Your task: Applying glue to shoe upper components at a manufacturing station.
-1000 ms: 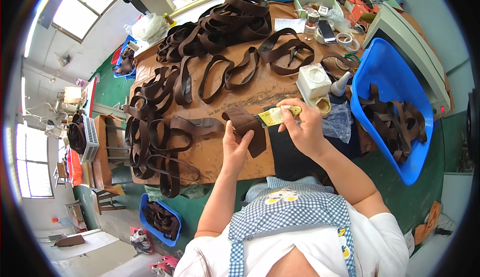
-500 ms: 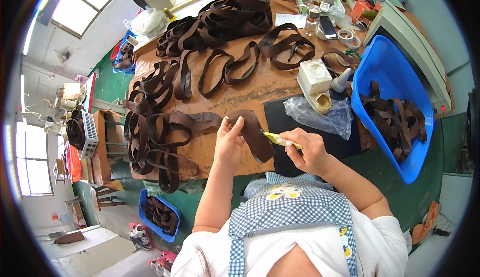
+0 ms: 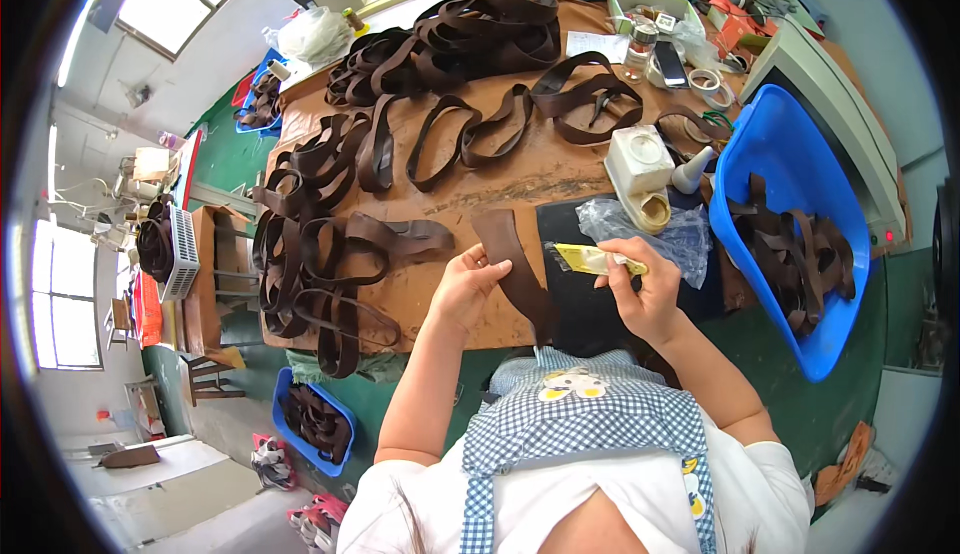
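Observation:
My left hand (image 3: 468, 282) pinches the edge of a wide dark brown strap (image 3: 512, 262) between thumb and fingers. The strap hangs in a curve toward the table's front edge. In my right hand (image 3: 642, 292) is a slim yellow tool (image 3: 578, 258) wrapped in something clear, its dark end pointing left at the strap. A small gap separates that end from the strap; whether it is a blade or a brush I cannot tell. Below the tool lies a black mat (image 3: 580, 304). Loops of brown strap (image 3: 340, 249) lie left of my left hand.
Behind the mat stand a white container (image 3: 640, 159), a small nozzle bottle (image 3: 692, 169) and a crumpled plastic bag (image 3: 610, 222). A blue basin (image 3: 730, 209) of straps leans at the right. A heap of brown straps (image 3: 490, 29) covers the table's back, beside a phone (image 3: 670, 64).
The yellow tool has drawn back from the strap, and my right hand has turned and moved right. The strap piece now hangs more upright, apart from the loops on the left.

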`<move>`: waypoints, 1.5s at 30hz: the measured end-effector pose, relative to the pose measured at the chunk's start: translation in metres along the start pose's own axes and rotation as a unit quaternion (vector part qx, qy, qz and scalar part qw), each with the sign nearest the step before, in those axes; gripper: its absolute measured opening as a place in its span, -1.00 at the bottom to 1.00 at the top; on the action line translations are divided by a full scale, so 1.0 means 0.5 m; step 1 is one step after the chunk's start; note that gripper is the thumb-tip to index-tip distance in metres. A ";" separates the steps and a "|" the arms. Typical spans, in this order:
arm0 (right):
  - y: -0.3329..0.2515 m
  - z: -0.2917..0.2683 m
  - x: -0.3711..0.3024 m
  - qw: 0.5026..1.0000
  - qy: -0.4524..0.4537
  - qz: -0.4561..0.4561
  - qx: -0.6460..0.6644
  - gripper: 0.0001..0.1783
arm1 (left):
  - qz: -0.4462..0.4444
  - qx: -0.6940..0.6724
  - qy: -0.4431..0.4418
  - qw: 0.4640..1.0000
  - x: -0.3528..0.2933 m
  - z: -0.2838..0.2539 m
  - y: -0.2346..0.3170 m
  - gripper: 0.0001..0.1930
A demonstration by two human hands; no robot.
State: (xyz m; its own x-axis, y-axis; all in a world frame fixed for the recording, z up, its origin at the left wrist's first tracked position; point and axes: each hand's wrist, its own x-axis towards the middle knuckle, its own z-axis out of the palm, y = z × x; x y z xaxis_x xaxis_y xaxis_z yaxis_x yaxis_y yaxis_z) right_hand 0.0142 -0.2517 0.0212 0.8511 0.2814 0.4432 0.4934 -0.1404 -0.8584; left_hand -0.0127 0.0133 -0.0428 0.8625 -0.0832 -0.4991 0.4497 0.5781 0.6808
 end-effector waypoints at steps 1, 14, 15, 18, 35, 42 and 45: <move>-0.002 0.006 0.005 1.000 -0.005 -0.012 -0.001 -0.85 | -0.051 -0.032 -0.003 0.998 0.005 -0.014 -0.002 -0.29; 0.001 0.026 0.063 0.984 -0.123 -0.120 -0.051 -0.67 | 0.064 0.065 -0.014 0.996 -0.025 0.040 0.024 -0.48; -0.001 0.027 0.065 0.982 -0.130 -0.127 -0.058 -0.65 | 0.057 0.074 -0.006 0.996 -0.023 0.038 0.027 -0.51; -0.005 0.028 0.067 0.977 -0.142 -0.143 -0.064 -0.62 | 0.059 0.091 0.020 0.994 -0.015 0.021 0.027 -0.56; -0.006 0.025 0.041 0.957 -0.199 -0.187 -0.095 -0.68 | 0.062 0.126 0.091 0.986 -0.012 0.012 0.039 -0.61; 0.016 0.040 0.087 0.966 -0.165 -0.165 -0.108 -0.65 | 0.068 0.148 0.084 0.983 -0.026 0.031 0.045 -0.54; 0.034 0.057 0.107 0.968 -0.141 -0.180 -0.106 -0.59 | 0.061 0.173 0.077 0.980 -0.035 0.018 0.057 -0.49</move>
State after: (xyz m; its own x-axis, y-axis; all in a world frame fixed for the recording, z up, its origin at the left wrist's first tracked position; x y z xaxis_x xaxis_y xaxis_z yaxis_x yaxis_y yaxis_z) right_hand 0.0628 -0.2121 0.0231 0.5494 0.5922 0.5895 0.7999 -0.1689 -0.5759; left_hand -0.0131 0.0237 -0.0099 0.8811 0.1084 -0.4604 0.4209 0.2643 0.8678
